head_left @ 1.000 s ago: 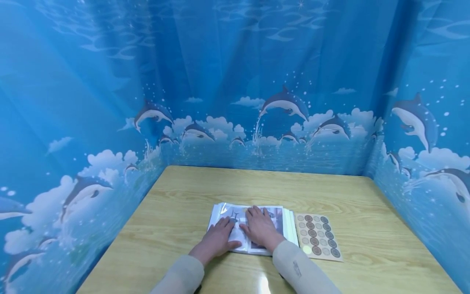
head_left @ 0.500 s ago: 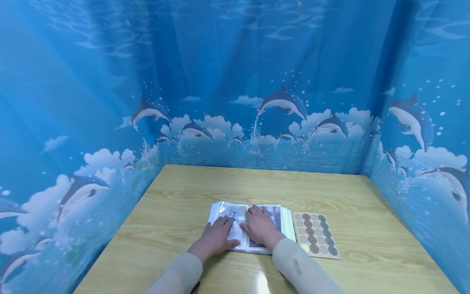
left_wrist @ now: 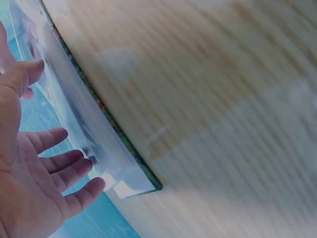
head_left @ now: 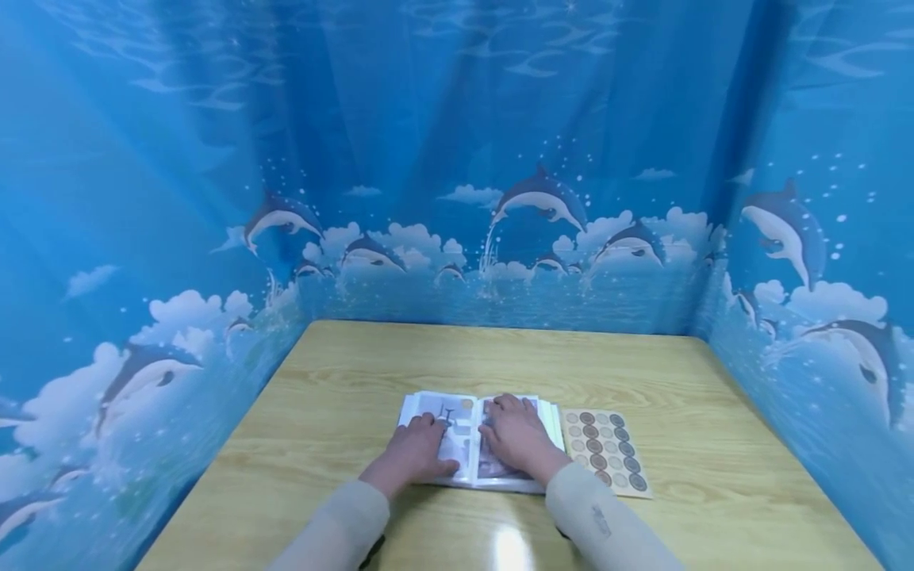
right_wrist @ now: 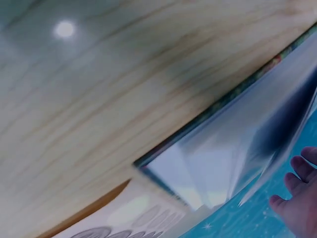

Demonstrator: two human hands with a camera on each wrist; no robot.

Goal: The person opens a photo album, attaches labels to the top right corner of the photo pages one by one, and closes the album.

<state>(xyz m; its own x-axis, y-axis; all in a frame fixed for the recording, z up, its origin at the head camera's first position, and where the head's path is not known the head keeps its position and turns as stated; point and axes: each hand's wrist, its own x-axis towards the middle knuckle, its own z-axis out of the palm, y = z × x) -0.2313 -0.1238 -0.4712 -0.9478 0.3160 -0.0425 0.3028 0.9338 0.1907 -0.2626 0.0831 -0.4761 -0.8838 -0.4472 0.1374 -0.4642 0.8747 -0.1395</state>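
An open album [head_left: 462, 452] with clear sleeves and pictures lies on the table. On its left page rests my left hand [head_left: 414, 450], fingers extended and thumb toward the middle. My right hand [head_left: 523, 434] lies over the right page with its fingers spread toward the far edge. The left wrist view has the left hand [left_wrist: 44, 168] with relaxed, parted fingers beside the album's sleeves [left_wrist: 99, 134]. In the right wrist view, the right hand [right_wrist: 299, 198] shows at the right edge, near the fanned sleeves [right_wrist: 213, 163]. Neither hand grips anything.
A sheet of round brown and pale stickers [head_left: 607, 452] lies directly right of the album, on the wood-grain table [head_left: 343, 381]. Blue curtains [head_left: 428, 159] printed with dolphins stand behind the table and on both sides.
The head view has shifted slightly, so the table and album sit further left in it. My right hand has moved slightly right across the page; my left hand stays on the left page.
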